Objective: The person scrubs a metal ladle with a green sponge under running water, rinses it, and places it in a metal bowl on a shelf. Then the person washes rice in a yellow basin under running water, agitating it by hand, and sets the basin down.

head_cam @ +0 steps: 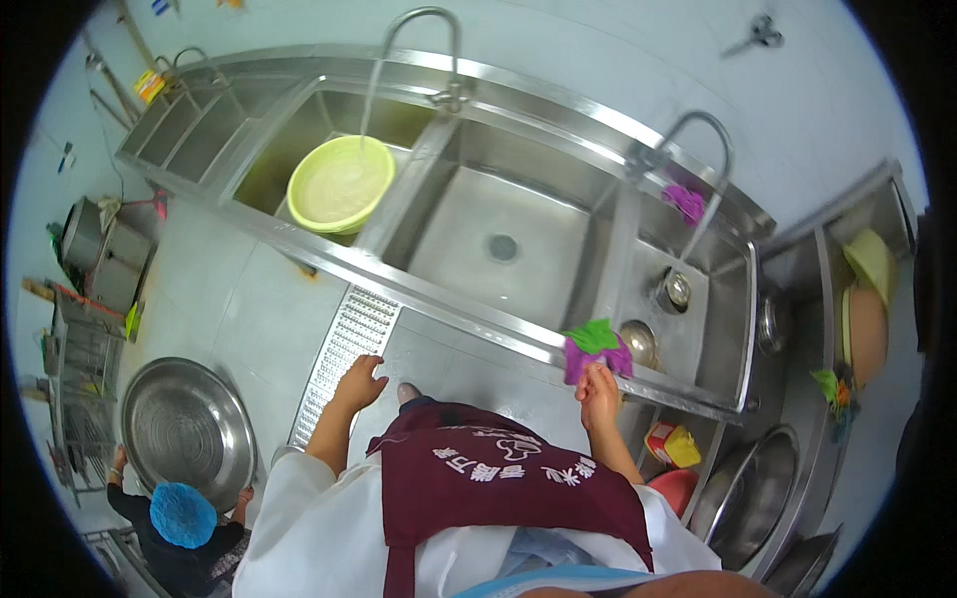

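My left hand (362, 383) is held out over the floor drain grate (348, 336), fingers apart, with nothing in it. My right hand (598, 389) is beside purple and green cloths (594, 338) lying over the front rim of the sink; whether it touches or pinches them is unclear. Water runs from the left tap (456, 45) into a yellow-green plastic basin (299, 187) filled with cloudy liquid. In the right sink, another tap (729, 149) runs into a small metal pot (662, 295), with a metal bowl (639, 340) nearby. The middle sink (516, 202) has a round drain.
At the lower left, a person in a blue hair cover (183, 515) holds a large round metal basin (188, 430). Wire racks (82, 396) line the far left. Shelves at right hold large metal basins (755, 493), a red basin (675, 489) and a yellow container (671, 445).
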`<state>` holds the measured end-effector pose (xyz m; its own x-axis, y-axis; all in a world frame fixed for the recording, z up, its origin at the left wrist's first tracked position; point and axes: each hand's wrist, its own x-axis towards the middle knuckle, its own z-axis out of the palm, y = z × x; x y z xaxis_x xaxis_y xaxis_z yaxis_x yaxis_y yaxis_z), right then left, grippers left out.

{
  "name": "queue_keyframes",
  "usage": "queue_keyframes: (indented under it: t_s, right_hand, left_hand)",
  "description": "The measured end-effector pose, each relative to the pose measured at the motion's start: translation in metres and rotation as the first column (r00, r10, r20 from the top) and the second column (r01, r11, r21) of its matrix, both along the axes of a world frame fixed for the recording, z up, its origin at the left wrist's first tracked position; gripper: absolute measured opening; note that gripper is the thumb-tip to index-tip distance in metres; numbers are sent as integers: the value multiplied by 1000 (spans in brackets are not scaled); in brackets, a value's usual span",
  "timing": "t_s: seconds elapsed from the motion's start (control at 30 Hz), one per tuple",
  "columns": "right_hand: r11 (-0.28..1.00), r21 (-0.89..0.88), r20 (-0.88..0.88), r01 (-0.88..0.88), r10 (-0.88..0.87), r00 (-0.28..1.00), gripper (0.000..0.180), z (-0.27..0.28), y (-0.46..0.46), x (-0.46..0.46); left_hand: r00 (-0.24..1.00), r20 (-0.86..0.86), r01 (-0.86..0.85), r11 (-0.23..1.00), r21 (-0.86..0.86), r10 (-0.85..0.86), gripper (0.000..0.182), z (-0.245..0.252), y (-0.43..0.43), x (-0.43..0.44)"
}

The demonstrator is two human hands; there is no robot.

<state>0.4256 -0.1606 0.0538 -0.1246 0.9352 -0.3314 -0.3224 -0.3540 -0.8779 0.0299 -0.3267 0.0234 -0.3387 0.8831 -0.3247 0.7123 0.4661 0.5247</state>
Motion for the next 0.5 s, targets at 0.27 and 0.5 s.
queue_keyframes:
  t_s: [0.27,0.5]
  right_hand:
    - [890,-146,211,-433,455,865,12,-14,39,-224]
    - [678,-172,310,-714,725,614,22,-30,82,-396]
  left_hand:
    - [963,89,-259,966,16,256,36,1,-71,-145]
    - [918,131,-388,915,107,374,35,15,-73,-245]
